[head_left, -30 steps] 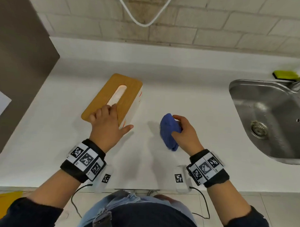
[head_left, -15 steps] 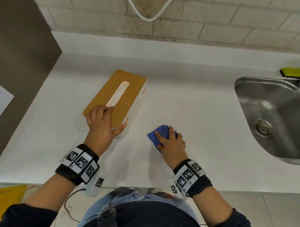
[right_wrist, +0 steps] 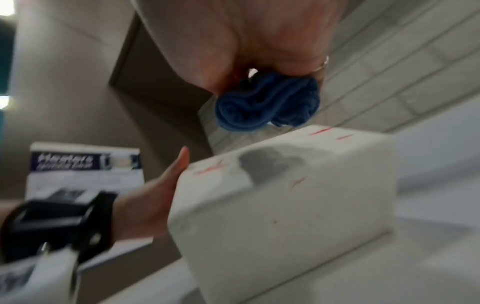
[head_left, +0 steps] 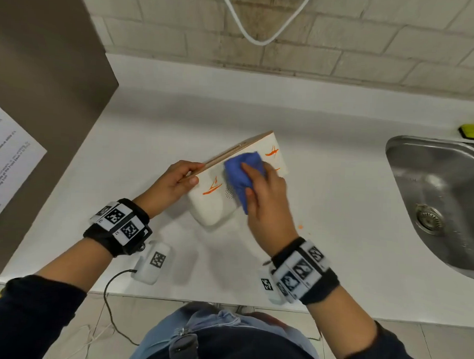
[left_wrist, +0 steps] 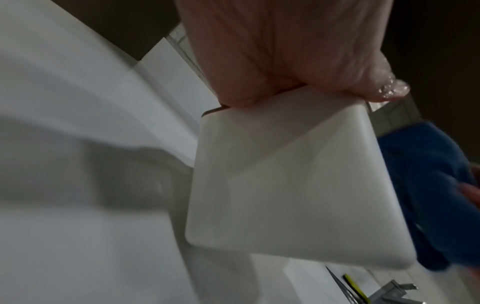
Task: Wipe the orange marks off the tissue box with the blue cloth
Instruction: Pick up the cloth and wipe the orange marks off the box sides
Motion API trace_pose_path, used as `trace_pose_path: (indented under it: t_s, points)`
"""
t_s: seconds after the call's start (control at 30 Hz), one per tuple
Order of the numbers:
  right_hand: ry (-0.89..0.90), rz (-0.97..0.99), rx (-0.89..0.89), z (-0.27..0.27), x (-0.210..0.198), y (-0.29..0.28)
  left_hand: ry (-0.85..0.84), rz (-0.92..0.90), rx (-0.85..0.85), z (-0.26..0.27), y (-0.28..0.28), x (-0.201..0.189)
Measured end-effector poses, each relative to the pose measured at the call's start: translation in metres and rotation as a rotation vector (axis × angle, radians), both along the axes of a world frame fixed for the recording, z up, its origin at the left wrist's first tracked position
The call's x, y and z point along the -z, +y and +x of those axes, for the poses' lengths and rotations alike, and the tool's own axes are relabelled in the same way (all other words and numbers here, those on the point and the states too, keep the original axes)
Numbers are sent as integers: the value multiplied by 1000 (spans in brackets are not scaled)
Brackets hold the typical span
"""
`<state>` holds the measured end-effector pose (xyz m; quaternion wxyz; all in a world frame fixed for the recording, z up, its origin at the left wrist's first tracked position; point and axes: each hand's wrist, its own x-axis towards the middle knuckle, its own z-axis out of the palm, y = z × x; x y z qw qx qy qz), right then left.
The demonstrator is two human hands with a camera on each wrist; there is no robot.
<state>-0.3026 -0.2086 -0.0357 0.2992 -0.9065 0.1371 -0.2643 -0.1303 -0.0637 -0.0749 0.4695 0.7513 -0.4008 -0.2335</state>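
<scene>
Around the tissue box (head_left: 216,205) I have bare counter (head_left: 323,209) on its right and near sides. Right of the box, well apart, lies the sink (head_left: 444,202); left of it a brown cabinet (head_left: 45,92) blocks me.

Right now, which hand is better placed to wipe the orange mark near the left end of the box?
The right hand: it already holds the blue cloth beside that orange mark, while the left hand grips the tissue box.
</scene>
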Motion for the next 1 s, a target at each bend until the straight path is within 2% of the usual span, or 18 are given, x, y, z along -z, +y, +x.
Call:
trace_pose_path:
  t_s: [0.1, 0.23, 0.43, 0.5, 0.57, 0.63, 0.7, 0.77, 0.87, 1.0]
  points:
    - [125, -122, -22, 22, 16, 20, -7, -25, 19, 7, -3, 6]
    - [152, -231, -93, 27, 21, 27, 22, -38, 14, 11, -3, 5]
    - [228, -358, -408, 2, 19, 27, 72, -61, -32, 8, 0, -1]
    - [283, -325, -495, -9, 7, 19, 72, -51, -18, 7, 0, -2]
    - [245, -181, -464, -9, -9, 11, 85, -45, 4, 8, 0, -2]
    - [168, -80, -326, 5, -20, 3, 91, -64, 17, 6, -1, -3]
    - [150, -43, -194, 25, -18, -4, 75, -70, 33, 5, -1, -3]
    - [183, -46, -156, 39, -11, -4, 59, -50, 24, 5, -2, -1]
    - [226, -142, -234, 35, 2, 10, 66, -55, -6, 7, 1, 1]
    - [278, -165, -455, 8, 6, 26, 64, -58, -27, 6, 1, -3]
